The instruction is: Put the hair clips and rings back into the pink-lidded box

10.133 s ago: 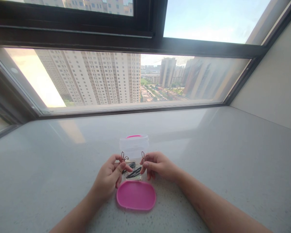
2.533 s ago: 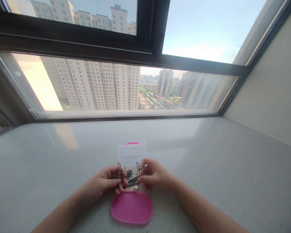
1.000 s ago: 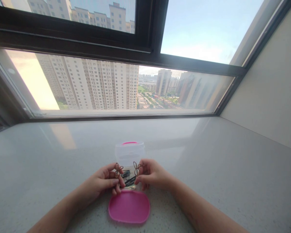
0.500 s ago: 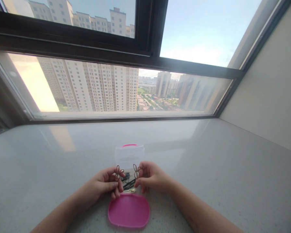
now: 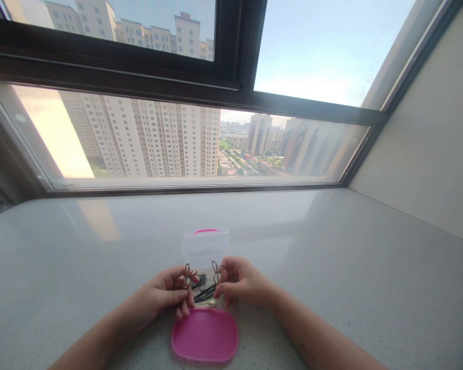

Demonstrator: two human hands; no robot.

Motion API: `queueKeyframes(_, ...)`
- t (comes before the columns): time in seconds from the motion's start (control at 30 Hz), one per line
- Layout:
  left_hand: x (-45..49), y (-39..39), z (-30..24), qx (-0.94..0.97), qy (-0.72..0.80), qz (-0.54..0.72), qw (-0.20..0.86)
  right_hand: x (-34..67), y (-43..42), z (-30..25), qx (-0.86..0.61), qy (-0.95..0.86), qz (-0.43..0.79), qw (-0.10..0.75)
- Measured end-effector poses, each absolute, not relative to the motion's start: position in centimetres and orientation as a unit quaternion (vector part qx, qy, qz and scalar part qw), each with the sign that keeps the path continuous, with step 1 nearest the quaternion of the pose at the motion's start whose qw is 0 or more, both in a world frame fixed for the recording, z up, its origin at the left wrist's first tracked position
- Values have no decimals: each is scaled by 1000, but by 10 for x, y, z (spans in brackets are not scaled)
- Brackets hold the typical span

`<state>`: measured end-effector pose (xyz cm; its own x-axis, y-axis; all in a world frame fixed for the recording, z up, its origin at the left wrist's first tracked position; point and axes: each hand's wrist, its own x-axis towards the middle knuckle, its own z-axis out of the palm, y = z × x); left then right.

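My left hand [image 5: 165,293] is closed, with the fingers holding a thin brown looped hair ornament [image 5: 187,277] upright. A similar brown looped ornament [image 5: 217,272] is pinched in my right hand [image 5: 243,281], its loops pointing up. Between and below the two hands, dark hair clips [image 5: 205,293] and a gold-coloured piece [image 5: 205,303] show in a clear container; the hands partly hide it. Nearer to me lies a bright pink oval lid [image 5: 205,335], just below the fingertips of my left hand.
Behind the hands stands a translucent box part [image 5: 206,246] with a pink handle [image 5: 206,230]. Everything rests on a pale speckled counter [image 5: 332,267]. A dark window frame [image 5: 200,190] borders its far side, and a white wall [image 5: 428,154] rises on the right.
Hardly anything differs. The lower fingers of my left hand have shifted very slightly left; both ornaments stay in the hands.
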<state>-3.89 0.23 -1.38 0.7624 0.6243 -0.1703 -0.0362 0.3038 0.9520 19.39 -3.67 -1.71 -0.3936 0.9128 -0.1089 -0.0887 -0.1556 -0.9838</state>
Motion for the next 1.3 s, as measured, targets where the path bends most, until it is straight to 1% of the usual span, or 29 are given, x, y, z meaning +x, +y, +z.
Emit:
queueKeyframes(0.8,-38,-1,-7,553,269,210,760,195,-38,-15,-398,-528,648,377)
queueKeyframes(1.3,-40,0,-12,543,270,220,764,194,-38,-15,-400,-534,643,375)
